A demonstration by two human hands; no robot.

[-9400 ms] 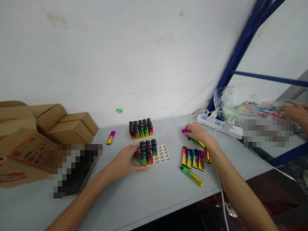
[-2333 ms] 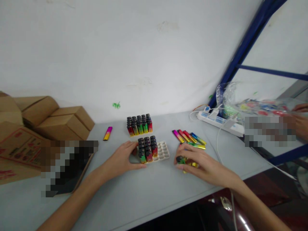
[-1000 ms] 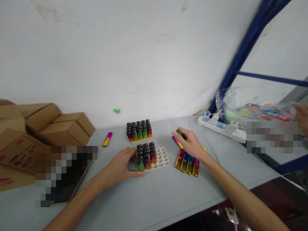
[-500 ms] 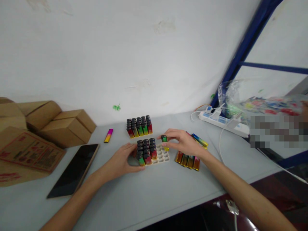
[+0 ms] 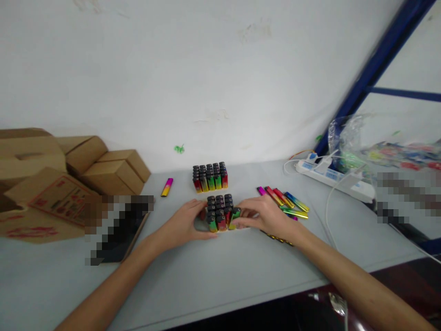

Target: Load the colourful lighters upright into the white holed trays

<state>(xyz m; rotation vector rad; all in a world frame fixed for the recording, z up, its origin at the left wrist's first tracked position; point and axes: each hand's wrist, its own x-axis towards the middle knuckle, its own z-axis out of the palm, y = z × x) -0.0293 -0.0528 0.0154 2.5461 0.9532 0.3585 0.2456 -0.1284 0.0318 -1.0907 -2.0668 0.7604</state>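
Observation:
My left hand point(image 5: 182, 220) grips the left side of a pale holed tray point(image 5: 241, 229), thumb along its front edge. Upright lighters with black tops point(image 5: 220, 212) fill columns in its left part; its right part is mostly hidden behind my other hand. Between the fingers of my right hand point(image 5: 267, 214) is a green-and-yellow lighter point(image 5: 236, 214), slightly tilted, at the front of the third column. Whether its base sits in a hole I cannot tell. Several loose lighters point(image 5: 275, 195) lie to the right, some partly under my right hand.
Behind the tray stands a full block of lighters point(image 5: 210, 179). A pink-and-yellow lighter point(image 5: 167, 187) lies at the back left. Cardboard boxes point(image 5: 113, 172) and a dark tablet-like slab point(image 5: 138, 225) are on the left. A white power strip point(image 5: 336, 180) with cables lies at the right.
My right hand has brought the green lighter down and left, from above the tray's empty holes to the front of the third column. My left hand stays on the tray. The view has shifted.

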